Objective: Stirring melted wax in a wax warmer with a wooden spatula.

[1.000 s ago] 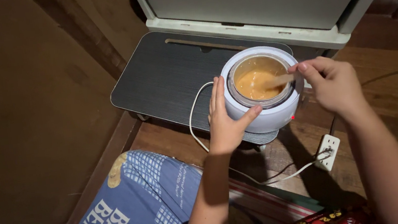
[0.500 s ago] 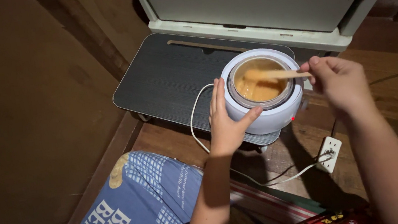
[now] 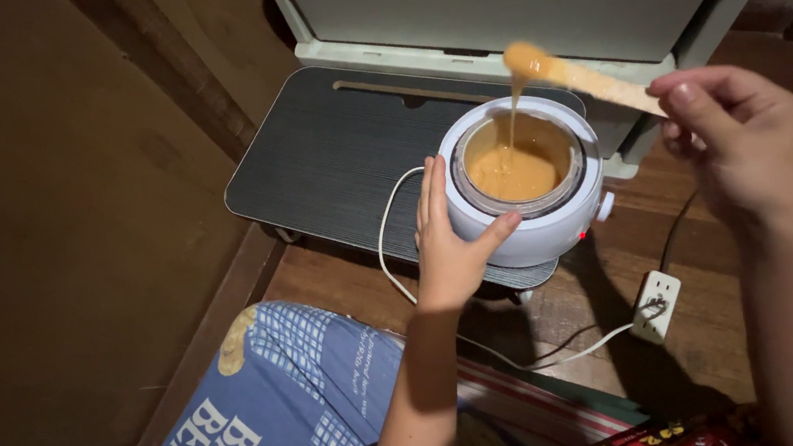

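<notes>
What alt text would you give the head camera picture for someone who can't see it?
A right hand lifts a wooden spatula from which orange wax drips into a white wax warmer, steadied by the left hand. The warmer stands on a dark lap tray.

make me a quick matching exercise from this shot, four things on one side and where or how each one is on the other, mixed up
Things:
1. wooden stick
2. left hand
3. white pot
4. white socket block

States:
A. lies on the wooden floor with a cord plugged in
B. pressed against the pot's side
C. held up in the right hand, orange paste running off its tip
D. stands on the dark tray, open, orange paste inside

Pairs: 1-C, 2-B, 3-D, 4-A
</notes>
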